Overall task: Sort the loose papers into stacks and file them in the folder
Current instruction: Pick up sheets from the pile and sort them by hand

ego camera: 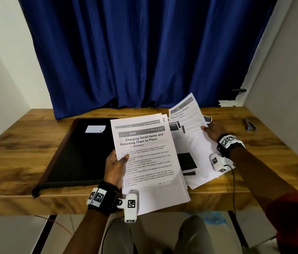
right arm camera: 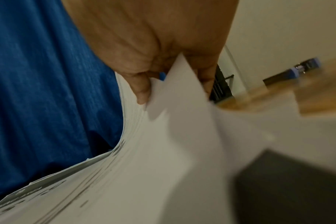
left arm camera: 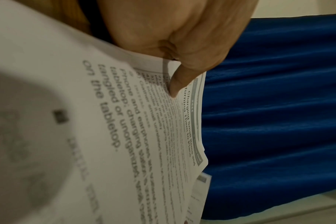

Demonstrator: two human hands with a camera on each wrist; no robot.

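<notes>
the left hand (ego camera: 115, 166) grips a stack of printed sheets (ego camera: 148, 162) at its left edge, thumb (left arm camera: 179, 80) pressed on the top page and the fingers hidden beneath. the top page is headed "charging small items and returning them to place". the stack is tilted up toward the person, its near end hanging past the front edge of the wooden table (ego camera: 25, 154).

the right hand (ego camera: 213, 131) pinches a single sheet (ego camera: 187, 114) by its right edge, thumb on top, and the sheet curls upward off a loose heap of papers (ego camera: 201, 162) spread on the table's right half. the right wrist view shows the thumb (right arm camera: 140, 89) and a finger clamping the page corner.

a closed black folder (ego camera: 75, 153) with a small white label (ego camera: 95, 129) lies flat on the left of the table, just beside the held stack. a blue and black stapler (ego camera: 249, 124) sits near the far right edge, well apart from the papers. a blue curtain (ego camera: 144, 52) hangs behind.
</notes>
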